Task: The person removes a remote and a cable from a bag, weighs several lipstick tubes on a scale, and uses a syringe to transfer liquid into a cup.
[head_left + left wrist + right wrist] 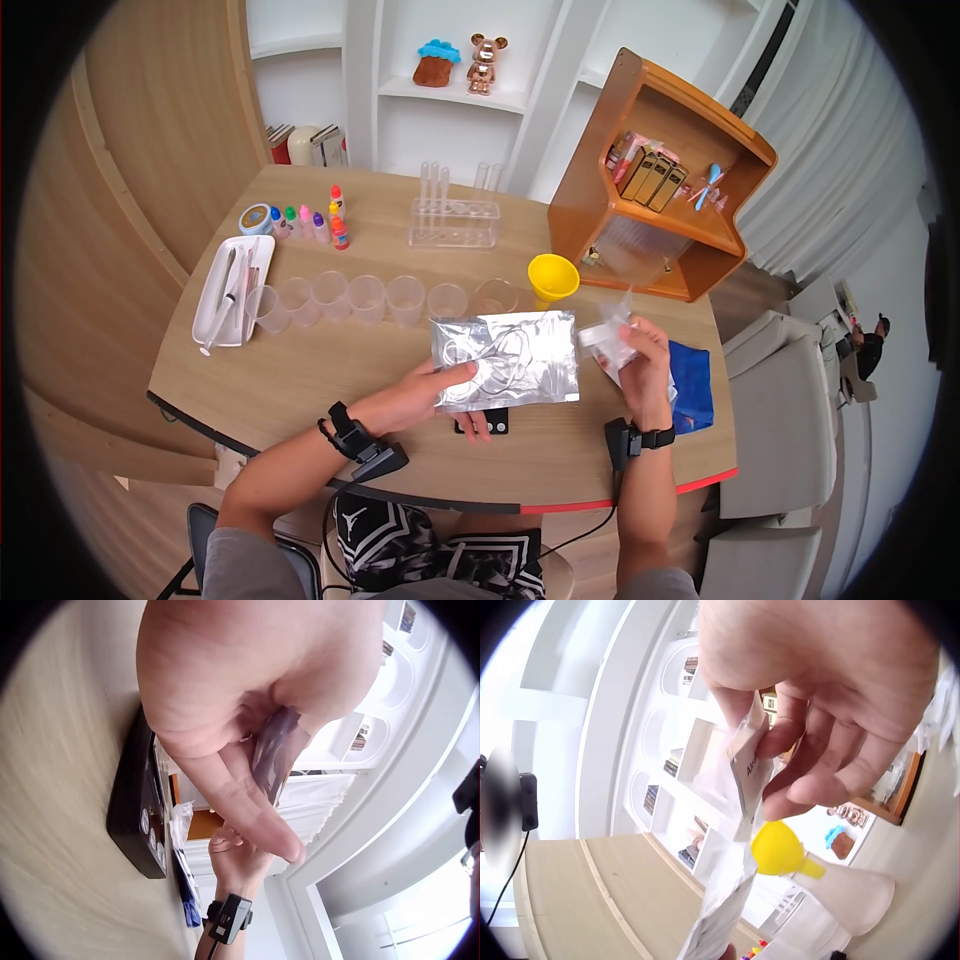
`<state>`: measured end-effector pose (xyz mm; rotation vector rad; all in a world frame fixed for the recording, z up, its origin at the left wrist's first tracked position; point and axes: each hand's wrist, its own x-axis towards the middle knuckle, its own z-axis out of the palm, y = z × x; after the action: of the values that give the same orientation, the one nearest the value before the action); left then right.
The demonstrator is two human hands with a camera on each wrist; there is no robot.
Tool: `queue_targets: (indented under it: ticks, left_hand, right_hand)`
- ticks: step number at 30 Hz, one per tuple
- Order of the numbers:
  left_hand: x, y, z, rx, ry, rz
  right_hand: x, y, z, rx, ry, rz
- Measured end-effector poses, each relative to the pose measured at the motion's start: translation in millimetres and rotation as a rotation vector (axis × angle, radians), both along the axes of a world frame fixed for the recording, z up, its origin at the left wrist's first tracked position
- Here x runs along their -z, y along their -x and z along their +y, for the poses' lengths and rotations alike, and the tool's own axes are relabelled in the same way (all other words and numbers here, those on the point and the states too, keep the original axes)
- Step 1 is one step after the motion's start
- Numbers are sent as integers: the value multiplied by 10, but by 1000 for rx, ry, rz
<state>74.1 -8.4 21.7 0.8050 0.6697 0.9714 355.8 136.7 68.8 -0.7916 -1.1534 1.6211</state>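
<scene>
My left hand (405, 398) holds a shiny silver foil pouch (535, 360) by its left edge, thumb on top and fingers underneath. The pouch is raised over the front of the table, with the outline of tubing or rings pressed through its surface. To its right, my right hand (648, 368) pinches a small white packet (748, 765) with black print between thumb and fingers. In the head view clear film stands out above that packet. Below the left hand lies a black phone-like device (139, 806) with round lenses, partly covered in the head view.
A yellow funnel (553, 277) sits in a conical flask (855, 892) behind the pouch. Several clear cups (366, 298) form a row, left of them a white tray (262, 250) with a syringe. Dropper bottles (305, 220), a test tube rack (454, 232), a wooden shelf (590, 180) and a blue pouch (697, 385) stand around.
</scene>
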Motion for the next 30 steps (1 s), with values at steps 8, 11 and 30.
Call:
queue_targets:
  ticks: [8, 11, 30]
  left_hand:
    - [10, -6, 6, 21, -12, 20]
    - [12, -4, 1, 31, -17, 19]
    - [39, 9, 5, 40, -20, 46]
  right_hand:
    - [219, -421, 413, 436, -452, -793]
    - [169, -402, 384, 466, -434, -981]
    - [141, -417, 326, 707, -689, -1125]
